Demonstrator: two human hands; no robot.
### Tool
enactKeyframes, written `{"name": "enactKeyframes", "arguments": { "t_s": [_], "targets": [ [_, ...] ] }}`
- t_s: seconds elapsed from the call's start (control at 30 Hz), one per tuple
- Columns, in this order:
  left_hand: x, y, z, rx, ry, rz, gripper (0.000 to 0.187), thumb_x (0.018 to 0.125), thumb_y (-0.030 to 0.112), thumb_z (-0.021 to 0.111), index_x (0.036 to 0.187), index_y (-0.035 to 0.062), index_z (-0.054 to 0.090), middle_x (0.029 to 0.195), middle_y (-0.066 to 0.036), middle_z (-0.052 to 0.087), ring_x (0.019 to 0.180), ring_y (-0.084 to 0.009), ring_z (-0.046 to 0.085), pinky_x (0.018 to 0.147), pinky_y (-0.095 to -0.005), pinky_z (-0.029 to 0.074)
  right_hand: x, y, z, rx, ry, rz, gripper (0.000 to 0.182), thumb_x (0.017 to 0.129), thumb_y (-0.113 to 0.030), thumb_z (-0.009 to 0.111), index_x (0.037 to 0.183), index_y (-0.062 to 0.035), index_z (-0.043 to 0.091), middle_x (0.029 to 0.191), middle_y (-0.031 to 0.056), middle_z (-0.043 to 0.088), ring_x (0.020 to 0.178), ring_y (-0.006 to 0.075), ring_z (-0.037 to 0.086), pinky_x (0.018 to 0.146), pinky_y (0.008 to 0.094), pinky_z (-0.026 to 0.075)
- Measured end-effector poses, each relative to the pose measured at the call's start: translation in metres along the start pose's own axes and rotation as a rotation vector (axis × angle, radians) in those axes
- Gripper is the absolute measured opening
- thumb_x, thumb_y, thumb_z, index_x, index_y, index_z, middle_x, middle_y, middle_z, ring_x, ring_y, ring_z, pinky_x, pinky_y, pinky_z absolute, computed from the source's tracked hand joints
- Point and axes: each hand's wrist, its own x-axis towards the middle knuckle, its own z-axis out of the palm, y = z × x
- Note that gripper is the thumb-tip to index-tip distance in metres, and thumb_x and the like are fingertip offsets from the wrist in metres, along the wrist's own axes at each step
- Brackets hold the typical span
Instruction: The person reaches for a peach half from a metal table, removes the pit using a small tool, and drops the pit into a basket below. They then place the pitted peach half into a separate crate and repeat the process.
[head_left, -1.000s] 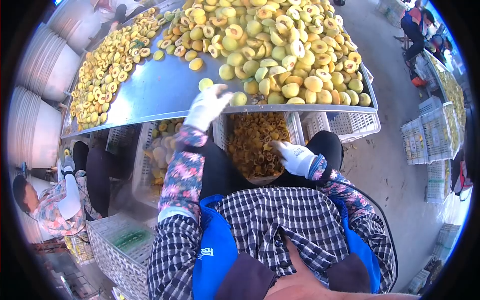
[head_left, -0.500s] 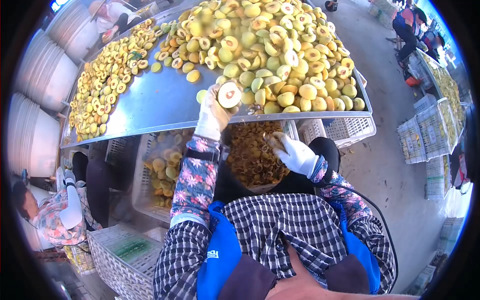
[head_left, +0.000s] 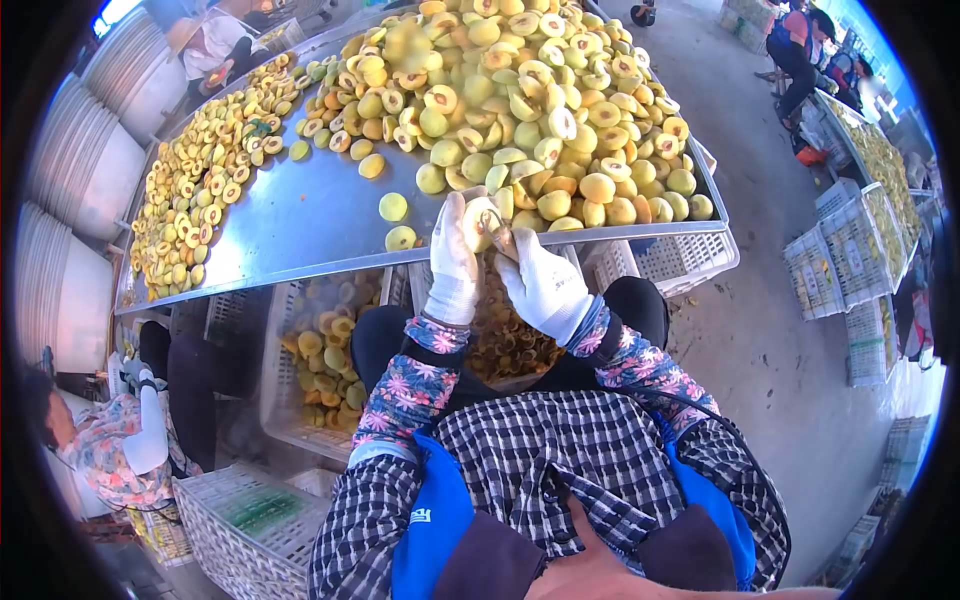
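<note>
My left hand [head_left: 453, 258], in a white glove, holds a halved yellow peach [head_left: 482, 217] at the near edge of the steel table [head_left: 300, 215]. My right hand [head_left: 541, 283], also gloved, is pressed against the same peach half, gripping a small tool that is mostly hidden. Both hands hover above a white crate of peach pits [head_left: 500, 335] that sits between my knees. A big heap of halved and whole peaches [head_left: 520, 110] covers the table just beyond my hands.
A crate of pitted peach halves [head_left: 318, 345] stands under the table to my left. A second spread of peach halves [head_left: 200, 170] lies at the table's far left. A seated co-worker [head_left: 100, 440] is at lower left; white crates [head_left: 850, 260] stack at right.
My left hand lifted a peach half from the table and brought it toward me. My right hand rose from the pit crate and met it at the fruit.
</note>
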Motion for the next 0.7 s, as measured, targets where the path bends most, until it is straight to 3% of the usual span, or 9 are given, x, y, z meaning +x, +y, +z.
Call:
{"name": "enactKeyframes", "arguments": {
  "t_s": [0.13,0.2,0.27,0.3,0.33,0.37,0.47,0.6,0.7],
  "targets": [
    [-0.015,-0.001,0.016,-0.076,0.084,0.098,0.036,0.101,0.034,0.043,0.109,0.0014,0.059,0.097,-0.007,0.062,0.092,-0.0142,0.058,0.084,-0.0284,0.047,0.000,-0.006,-0.002,-0.031,0.068,-0.111,0.027,0.090,-0.016,0.060,0.107,-0.0018,0.047,0.070,0.0171,0.063,0.064,0.0350,0.064,0.058,0.0412,0.049],
    [-0.009,-0.010,0.002,0.003,0.020,0.119,0.040,0.101,0.036,0.044,0.114,0.0006,0.055,0.104,-0.010,0.063,0.094,-0.0172,0.060,0.085,-0.0292,0.049,-0.005,0.019,0.008,-0.145,0.239,-0.416,0.049,0.085,-0.014,0.066,0.122,0.0081,0.043,0.071,0.0176,0.064,0.062,0.0340,0.063,0.055,0.0404,0.050],
    [-0.004,-0.014,-0.004,0.057,0.041,0.065,0.037,0.101,0.034,0.043,0.112,0.0010,0.057,0.104,-0.009,0.064,0.093,-0.0162,0.061,0.082,-0.0273,0.050,-0.006,0.018,-0.004,-0.162,-0.018,-0.205,0.037,0.089,-0.017,0.060,0.117,0.0038,0.047,0.078,0.0227,0.064,0.066,0.0369,0.063,0.057,0.0412,0.051],
    [-0.009,-0.009,-0.001,0.213,-0.005,0.131,0.038,0.101,0.034,0.044,0.112,0.0008,0.058,0.102,-0.008,0.064,0.092,-0.0171,0.062,0.081,-0.0288,0.051,-0.008,0.026,0.000,-0.128,0.006,-0.261,0.044,0.088,-0.016,0.062,0.121,0.0062,0.043,0.077,0.0221,0.064,0.067,0.0361,0.063,0.058,0.0412,0.051],
    [0.002,-0.022,-0.011,0.012,0.037,-0.007,0.038,0.100,0.034,0.045,0.112,0.0008,0.059,0.100,-0.009,0.065,0.090,-0.0181,0.063,0.080,-0.0303,0.051,-0.010,0.035,0.006,-0.093,0.022,-0.315,0.052,0.087,-0.016,0.064,0.125,0.0086,0.039,0.077,0.0214,0.064,0.067,0.0353,0.064,0.059,0.0412,0.051],
    [-0.001,-0.018,-0.007,-0.005,0.022,-0.006,0.027,0.098,0.027,0.051,0.105,0.0038,0.061,0.096,-0.004,0.064,0.090,-0.0144,0.061,0.080,-0.0291,0.049,-0.011,0.029,0.004,0.030,-0.068,-0.162,0.047,0.089,-0.018,0.062,0.123,0.0056,0.040,0.076,0.0223,0.063,0.068,0.0372,0.063,0.059,0.0424,0.050],
    [0.002,-0.020,-0.007,0.080,-0.012,0.100,0.032,0.098,0.029,0.051,0.104,0.0009,0.063,0.094,-0.005,0.065,0.086,-0.0149,0.062,0.078,-0.0286,0.049,-0.008,0.023,0.002,0.284,-0.223,0.090,0.033,0.094,-0.024,0.055,0.114,-0.0018,0.042,0.077,0.0246,0.061,0.072,0.0422,0.061,0.061,0.0456,0.048],
    [-0.004,-0.014,0.007,0.058,-0.018,0.090,0.038,0.100,0.034,0.048,0.108,0.0002,0.062,0.097,-0.006,0.066,0.086,-0.0149,0.062,0.078,-0.0279,0.049,-0.001,0.027,-0.012,0.257,-0.222,0.047,0.026,0.095,-0.024,0.054,0.105,-0.0016,0.046,0.078,0.0228,0.059,0.073,0.0397,0.060,0.063,0.0433,0.047],
    [-0.010,-0.021,0.021,0.045,0.064,0.329,0.034,0.098,0.031,0.053,0.108,0.0000,0.062,0.097,-0.006,0.066,0.084,-0.0144,0.062,0.075,-0.0269,0.050,-0.006,0.026,-0.003,0.375,-0.185,0.078,0.026,0.095,-0.024,0.053,0.102,-0.0003,0.046,0.080,0.0220,0.058,0.075,0.0401,0.060,0.066,0.0435,0.047]
  ]
}}
